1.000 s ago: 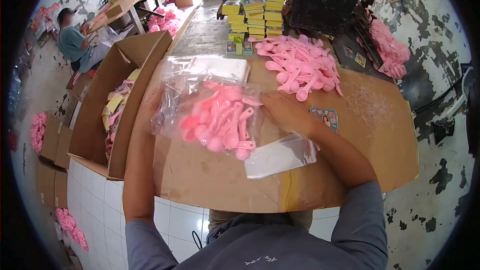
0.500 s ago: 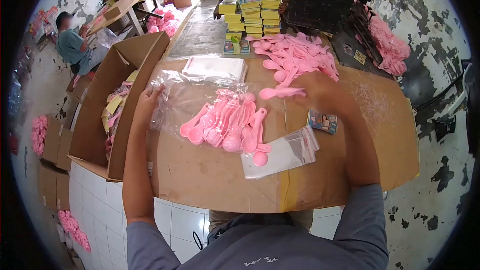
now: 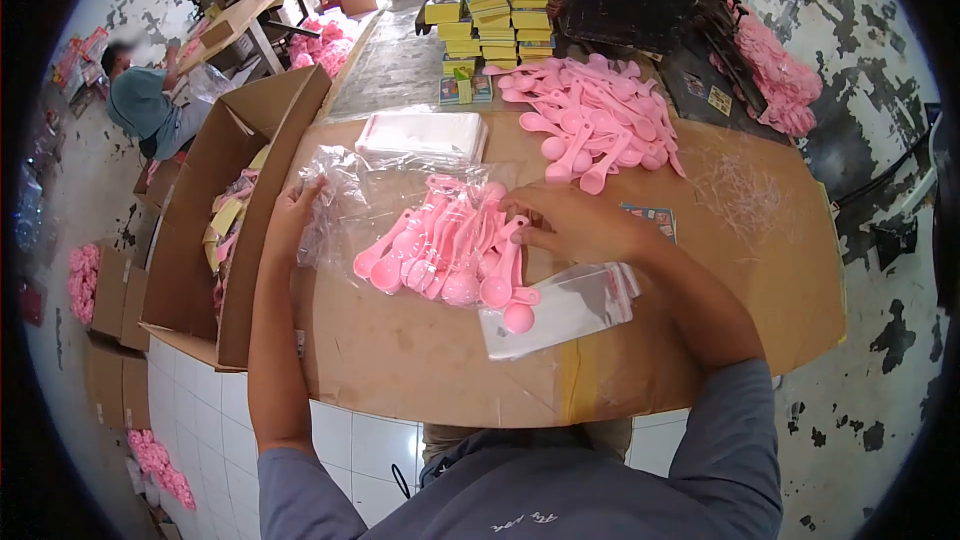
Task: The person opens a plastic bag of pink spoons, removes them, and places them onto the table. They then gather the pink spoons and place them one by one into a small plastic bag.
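Observation:
A clear plastic bag point(image 3: 385, 188) lies on the cardboard-covered table with pink spoons point(image 3: 430, 250) in it, several at its right-hand opening. Its left end is gripped by my left hand point(image 3: 295, 210). My right hand point(image 3: 575, 220) is at the bag's right side, fingers curled at the upper end of the spoons; what they hold there is partly hidden. Just below lie flat clear bags point(image 3: 565, 310), partly under one pink spoon. A loose pile of pink spoons point(image 3: 600, 115) sits beyond my right hand. Behind my right wrist a printed card point(image 3: 655, 220) shows in part.
A stack of clear bags point(image 3: 425, 135) lies behind the filled bag. Card bundles point(image 3: 495, 15) rise at the back. An open carton point(image 3: 185, 270) stands left of the table. A person point(image 3: 145, 100) sits at the far left. Thin clear strips point(image 3: 740, 195) lie at the right.
My right hand has moved left and down from beside the spoon pile to the spoons at the bag's opening. My left hand stays on the bag.

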{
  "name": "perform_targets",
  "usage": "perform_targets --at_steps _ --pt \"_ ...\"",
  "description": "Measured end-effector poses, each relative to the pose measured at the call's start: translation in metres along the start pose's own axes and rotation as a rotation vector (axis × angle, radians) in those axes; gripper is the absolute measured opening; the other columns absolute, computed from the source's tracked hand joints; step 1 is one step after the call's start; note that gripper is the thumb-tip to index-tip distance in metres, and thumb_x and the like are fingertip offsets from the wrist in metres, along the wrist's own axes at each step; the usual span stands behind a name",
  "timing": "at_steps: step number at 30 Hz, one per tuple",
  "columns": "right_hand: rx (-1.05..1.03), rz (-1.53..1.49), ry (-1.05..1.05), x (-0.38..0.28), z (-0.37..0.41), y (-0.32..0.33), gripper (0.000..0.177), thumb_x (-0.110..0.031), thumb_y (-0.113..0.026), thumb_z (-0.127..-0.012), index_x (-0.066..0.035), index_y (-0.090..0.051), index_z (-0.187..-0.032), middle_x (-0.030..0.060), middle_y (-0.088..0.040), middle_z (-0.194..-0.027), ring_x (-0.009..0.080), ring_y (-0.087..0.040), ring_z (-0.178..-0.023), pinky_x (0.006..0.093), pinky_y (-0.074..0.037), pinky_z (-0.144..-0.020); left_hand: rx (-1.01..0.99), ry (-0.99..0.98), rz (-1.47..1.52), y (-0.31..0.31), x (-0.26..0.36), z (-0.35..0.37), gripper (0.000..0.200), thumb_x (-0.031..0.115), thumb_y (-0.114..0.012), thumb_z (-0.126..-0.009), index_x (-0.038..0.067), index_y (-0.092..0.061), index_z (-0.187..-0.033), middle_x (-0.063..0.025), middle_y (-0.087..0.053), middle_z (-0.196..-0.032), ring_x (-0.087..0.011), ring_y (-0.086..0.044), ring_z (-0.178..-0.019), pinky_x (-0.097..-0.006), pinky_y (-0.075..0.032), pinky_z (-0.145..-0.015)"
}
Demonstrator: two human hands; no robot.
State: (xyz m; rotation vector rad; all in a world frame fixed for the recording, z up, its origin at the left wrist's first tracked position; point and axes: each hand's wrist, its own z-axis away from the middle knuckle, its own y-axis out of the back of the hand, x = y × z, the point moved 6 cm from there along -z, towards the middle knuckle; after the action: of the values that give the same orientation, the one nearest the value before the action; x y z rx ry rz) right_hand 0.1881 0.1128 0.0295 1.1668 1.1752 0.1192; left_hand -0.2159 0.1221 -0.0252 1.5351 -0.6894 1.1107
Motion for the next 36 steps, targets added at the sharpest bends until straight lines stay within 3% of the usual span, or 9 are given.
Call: perform_targets --at_steps 8,14,17,20,23,26,29,34,36 --pt "0.214 -0.334 -0.026 -0.007 0.006 0.049 0.015 -0.011 -0.07 -0.097 -0.001 -0.07 -0.108 0.0012 -0.069 -0.091 0.0059 -0.061 -0.082 0.0262 -0.05 -0.072 -0.021 -0.005 0.069 -0.002 -0.015 -0.008 0.044 0.048 -0.068 -0.097 0.006 -0.075 -0.109 0.0093 -0.042 -0.069 -0.0037 -0.035 -0.061 -0.0235 -0.03 -0.057" --pt "0.471 -0.017 -0.213 0.001 0.023 0.103 0.021 -0.016 -0.072 -0.093 0.001 -0.072 -0.106 0.0051 -0.068 -0.077 0.0096 -0.061 -0.072 0.0277 -0.05 -0.068 0.0 0.006 -0.004 -0.002 0.005 0.005 0.043 0.047 -0.068 -0.097 0.006 -0.074 -0.109 0.0094 -0.042 -0.07 -0.0031 -0.035 -0.062 -0.023 -0.03 -0.057" --pt "0.761 -0.073 -0.234 0.066 0.029 0.136 0.024 -0.016 -0.071 -0.093 0.0 -0.071 -0.11 0.0084 -0.07 -0.088 0.013 -0.065 -0.077 0.0296 -0.052 -0.069 -0.005 0.003 0.025 -0.002 -0.001 0.001 0.043 0.048 -0.068 -0.097 0.007 -0.074 -0.109 0.0098 -0.042 -0.069 -0.003 -0.035 -0.061 -0.0229 -0.03 -0.057" --pt "1.075 0.938 0.047 0.044 0.035 0.128 0.028 -0.014 -0.069 -0.092 -0.003 -0.069 -0.118 0.0129 -0.07 -0.107 0.0213 -0.068 -0.096 0.0363 -0.054 -0.082 -0.01 0.017 0.013 0.001 -0.004 -0.001 0.043 0.049 -0.069 -0.096 0.007 -0.074 -0.109 0.0101 -0.042 -0.069 -0.003 -0.036 -0.061 -0.0231 -0.029 -0.056" --pt "0.402 -0.048 0.029 0.051 0.015 0.085 0.038 -0.013 -0.069 -0.089 -0.008 -0.065 -0.126 0.0166 -0.063 -0.129 0.0284 -0.06 -0.12 0.0435 -0.048 -0.101 -0.002 0.026 0.004 0.001 -0.012 -0.006 0.043 0.049 -0.07 -0.095 0.008 -0.074 -0.108 0.0102 -0.042 -0.068 -0.0029 -0.035 -0.06 -0.0234 -0.029 -0.055" --pt "-0.081 0.183 0.146 0.0 0.005 0.027 0.047 -0.014 -0.072 -0.085 -0.01 -0.061 -0.131 0.0139 -0.061 -0.134 0.0298 -0.051 -0.131 0.0441 -0.037 -0.115 0.005 0.009 0.014 0.001 -0.019 -0.012 0.043 0.049 -0.071 -0.095 0.008 -0.074 -0.108 0.0103 -0.042 -0.068 -0.0028 -0.034 -0.059 -0.0236 -0.028 -0.055" --pt "-0.039 0.273 0.266 -0.006 0.004 -0.003 0.053 -0.015 -0.073 -0.083 -0.012 -0.06 -0.134 0.0128 -0.059 -0.136 0.0291 -0.051 -0.131 0.0426 -0.036 -0.116 0.006 0.022 -0.014 0.002 -0.009 -0.005 0.043 0.049 -0.071 -0.095 0.007 -0.074 -0.107 0.0103 -0.042 -0.067 -0.0029 -0.034 -0.059 -0.0237 -0.028 -0.054" --pt "-0.194 0.369 0.054 -0.003 0.005 0.001 0.055 -0.016 -0.076 -0.08 -0.016 -0.062 -0.133 0.0129 -0.058 -0.124 0.0297 -0.053 -0.122 0.0431 -0.038 -0.111 0.0 0.023 -0.011 -0.001 0.002 0.002 0.042 0.049 -0.07 -0.096 0.007 -0.074 -0.103 0.01 -0.042 -0.067 -0.0033 -0.035 -0.059 -0.024 -0.028 -0.054" --pt "-0.18 0.37 0.13 0.0 0.008 0.0 0.05 -0.016 -0.078 -0.078 -0.015 -0.066 -0.126 0.0117 -0.056 -0.117 0.0294 -0.053 -0.119 0.0432 -0.041 -0.107 -0.002 0.017 -0.025 0.001 -0.003 -0.002 0.042 0.048 -0.07 -0.096 0.007 -0.075 -0.104 0.0099 -0.042 -0.067 -0.0032 -0.035 -0.059 -0.024 -0.028 -0.054"
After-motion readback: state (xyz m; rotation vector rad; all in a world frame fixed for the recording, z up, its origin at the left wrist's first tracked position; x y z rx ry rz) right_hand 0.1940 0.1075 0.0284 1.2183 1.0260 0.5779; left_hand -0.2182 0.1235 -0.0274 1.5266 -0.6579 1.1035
